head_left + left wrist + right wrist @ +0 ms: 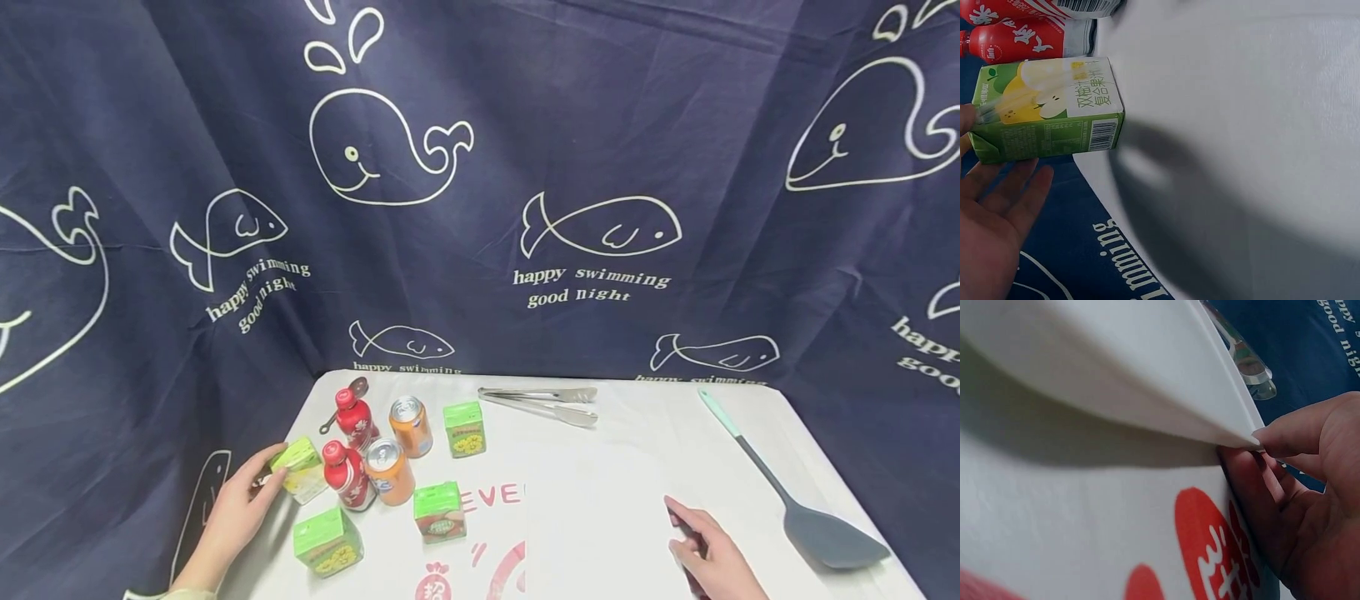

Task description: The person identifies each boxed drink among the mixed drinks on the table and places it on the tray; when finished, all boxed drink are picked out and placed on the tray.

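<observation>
Carton [1050, 109] in left hand [243, 496], sheet [1147, 350] in right hand [711, 552]

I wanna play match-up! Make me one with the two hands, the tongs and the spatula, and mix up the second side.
Column one:
1. Left hand
2. Tongs
3. Right hand
4. Spatula

Column two:
A. Pinching the edge of something white
B. Mint and dark grey
C. Touching a juice carton
D. Silver

Right pairs: 1-C, 2-D, 3-A, 4-B
</observation>
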A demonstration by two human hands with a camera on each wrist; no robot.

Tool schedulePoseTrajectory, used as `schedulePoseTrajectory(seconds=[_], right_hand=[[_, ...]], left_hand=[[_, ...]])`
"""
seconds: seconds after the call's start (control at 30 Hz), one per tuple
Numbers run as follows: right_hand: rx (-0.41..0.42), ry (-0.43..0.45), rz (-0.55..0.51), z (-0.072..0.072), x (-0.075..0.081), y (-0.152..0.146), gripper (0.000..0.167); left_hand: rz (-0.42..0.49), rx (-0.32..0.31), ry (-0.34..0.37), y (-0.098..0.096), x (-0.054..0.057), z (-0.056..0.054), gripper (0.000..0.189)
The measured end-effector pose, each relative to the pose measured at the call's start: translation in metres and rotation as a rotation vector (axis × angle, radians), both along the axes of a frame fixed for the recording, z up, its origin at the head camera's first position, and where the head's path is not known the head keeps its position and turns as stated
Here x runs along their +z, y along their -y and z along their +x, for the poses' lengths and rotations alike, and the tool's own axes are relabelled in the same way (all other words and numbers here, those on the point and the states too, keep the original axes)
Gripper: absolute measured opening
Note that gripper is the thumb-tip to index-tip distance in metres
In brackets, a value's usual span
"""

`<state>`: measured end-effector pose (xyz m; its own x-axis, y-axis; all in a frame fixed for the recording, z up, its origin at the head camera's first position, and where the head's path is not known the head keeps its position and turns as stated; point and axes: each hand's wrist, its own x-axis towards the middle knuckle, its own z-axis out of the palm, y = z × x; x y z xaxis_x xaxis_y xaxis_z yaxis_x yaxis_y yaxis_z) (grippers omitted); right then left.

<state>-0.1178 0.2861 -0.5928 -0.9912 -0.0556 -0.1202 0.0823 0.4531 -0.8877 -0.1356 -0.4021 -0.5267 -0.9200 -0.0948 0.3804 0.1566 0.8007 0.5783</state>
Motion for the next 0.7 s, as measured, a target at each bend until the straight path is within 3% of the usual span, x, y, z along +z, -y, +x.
schedulePoseTrajectory(seconds=[0.37, 0.7], right_hand=[[-0.017, 0.044, -0.027, 0.0006, -0.0008, 0.0002, 0.060], [-0.029, 0.022, -0.043, 0.0001, -0.0007, 0.0026, 0.059]], left_hand=[[0.020, 0.034, 0.051, -0.0006, -0.0045, 0.0020, 0.041], [0.047, -0.009, -0.025, -0.0001, -0.0083, 0.0025, 0.047]])
